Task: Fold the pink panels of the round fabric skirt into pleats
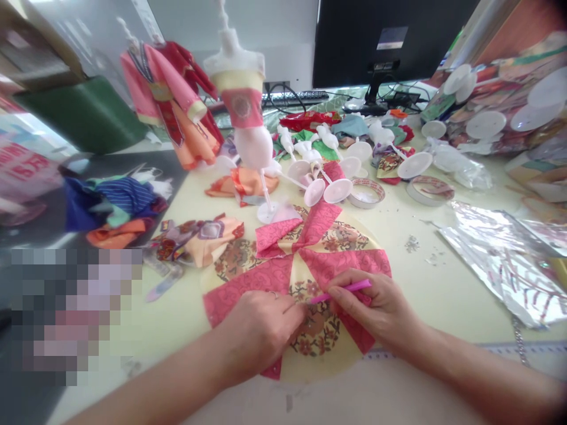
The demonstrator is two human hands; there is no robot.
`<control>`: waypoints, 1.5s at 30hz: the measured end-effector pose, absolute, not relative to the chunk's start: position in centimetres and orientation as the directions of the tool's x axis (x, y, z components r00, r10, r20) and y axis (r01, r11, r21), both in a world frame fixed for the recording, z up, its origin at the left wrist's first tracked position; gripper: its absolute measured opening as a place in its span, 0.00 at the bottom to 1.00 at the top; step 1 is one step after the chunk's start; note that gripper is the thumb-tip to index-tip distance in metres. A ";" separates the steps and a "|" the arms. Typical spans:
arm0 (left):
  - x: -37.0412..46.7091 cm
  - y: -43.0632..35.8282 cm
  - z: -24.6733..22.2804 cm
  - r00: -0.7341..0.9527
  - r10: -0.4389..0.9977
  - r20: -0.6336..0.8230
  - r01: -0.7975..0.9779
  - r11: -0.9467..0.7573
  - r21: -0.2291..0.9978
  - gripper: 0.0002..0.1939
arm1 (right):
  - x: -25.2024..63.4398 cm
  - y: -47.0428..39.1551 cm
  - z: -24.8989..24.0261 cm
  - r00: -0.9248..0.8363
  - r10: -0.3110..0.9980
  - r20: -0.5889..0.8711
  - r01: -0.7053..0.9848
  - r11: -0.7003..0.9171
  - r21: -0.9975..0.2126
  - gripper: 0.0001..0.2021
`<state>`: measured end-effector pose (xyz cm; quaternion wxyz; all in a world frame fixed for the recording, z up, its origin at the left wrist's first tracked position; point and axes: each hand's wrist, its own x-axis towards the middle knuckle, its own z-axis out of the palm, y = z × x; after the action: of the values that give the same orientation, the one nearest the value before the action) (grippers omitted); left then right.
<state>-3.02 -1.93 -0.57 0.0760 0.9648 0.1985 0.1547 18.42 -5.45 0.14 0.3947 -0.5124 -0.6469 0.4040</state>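
A round skirt-like piece of cloth [310, 265], in pink, cream and flower-printed panels, lies spread on the table under both hands. In my right hand [372, 301] is a slim pink pen-like stick [343, 291], pinched between thumb and fingers. Its tip points left and meets the fingertips of my left hand [268, 321]. My left hand, with a ring on one finger, rests on the cloth with its fingers bent and pressed together; whatever lies between them is hidden. Just beyond the cloth stands a white doll-sized mannequin [252, 147] wearing a pink and cream band.
Small white stands [339, 190] lie behind the cloth beside two tape rolls [429, 190]. Doll clothes [126, 198] are heaped at left. A silvery plastic sheet [505, 260] lies at right. A dark monitor [381, 41] and a green bin [84, 115] are at the back.
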 end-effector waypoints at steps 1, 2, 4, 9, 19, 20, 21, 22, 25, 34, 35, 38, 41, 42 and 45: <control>-3.0 -1.9 -0.6 0.874 0.411 0.260 0.363 -0.907 0.213 0.08 | 18.4 -5.4 0.1 -0.162 0.982 0.095 0.344 0.146 -0.928 0.12; -3.0 -2.0 -0.6 0.873 0.417 0.254 0.368 -0.904 0.219 0.08 | 18.4 -5.5 0.1 -0.161 0.982 0.095 0.342 0.146 -0.928 0.12; -3.0 -1.9 -0.6 0.867 0.431 0.251 0.375 -0.895 0.241 0.09 | 18.5 -5.5 0.0 -0.158 0.982 0.104 0.334 0.152 -0.930 0.12; -2.9 -1.9 -0.6 0.850 0.455 0.266 0.384 -0.881 0.278 0.10 | 18.7 -5.4 0.0 -0.151 0.984 0.093 0.335 0.140 -0.932 0.13; -3.2 -1.8 0.4 0.834 0.502 0.227 0.409 -0.841 0.354 0.15 | 18.8 -5.5 0.1 -0.122 0.985 0.125 0.358 0.161 -0.920 0.12; -3.2 -1.8 0.4 0.834 0.506 0.221 0.413 -0.837 0.359 0.15 | 18.8 -5.5 0.2 -0.123 0.984 0.127 0.363 0.164 -0.917 0.12; -3.1 -1.8 0.3 0.833 0.510 0.215 0.418 -0.834 0.361 0.15 | 18.8 -5.5 0.3 -0.123 0.984 0.129 0.366 0.166 -0.915 0.13; -3.1 -1.7 0.3 0.833 0.514 0.207 0.421 -0.830 0.365 0.15 | 18.8 -5.5 0.3 -0.122 0.984 0.134 0.370 0.170 -0.913 0.13; -2.9 -1.7 0.2 0.839 0.518 0.166 0.432 -0.820 0.376 0.14 | 18.8 -5.6 0.3 -0.110 0.982 0.154 0.386 0.185 -0.904 0.12; -2.5 -1.9 0.1 0.847 0.516 0.128 0.439 -0.815 0.377 0.13 | 19.0 -5.7 0.0 -0.104 0.967 0.233 0.420 0.255 -0.871 0.12; -2.5 -1.9 0.2 0.847 0.518 0.120 0.444 -0.813 0.376 0.13 | 19.0 -5.6 0.0 -0.105 0.965 0.240 0.421 0.261 -0.869 0.11; -2.5 -1.8 0.3 0.837 0.543 0.072 0.478 -0.789 0.386 0.12 | 19.2 -5.5 -0.2 -0.118 0.960 0.253 0.432 0.279 -0.858 0.10; -2.6 -1.7 0.4 0.826 0.564 0.026 0.503 -0.756 0.420 0.10 | 19.2 -5.5 -0.3 -0.122 0.954 0.275 0.446 0.300 -0.843 0.09; -2.6 -1.7 0.4 0.822 0.569 0.022 0.504 -0.746 0.436 0.10 | 19.2 -5.5 -0.3 -0.121 0.951 0.284 0.449 0.308 -0.839 0.09; -2.7 -1.6 0.4 0.804 0.594 0.009 0.514 -0.703 0.491 0.10 | 19.2 -5.7 0.0 -0.126 0.946 0.300 0.457 0.324 -0.829 0.09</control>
<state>-2.65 -1.63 0.35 0.2399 0.9190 0.3016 0.0836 19.16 -5.72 0.04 0.4257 -0.5058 -0.6932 0.2870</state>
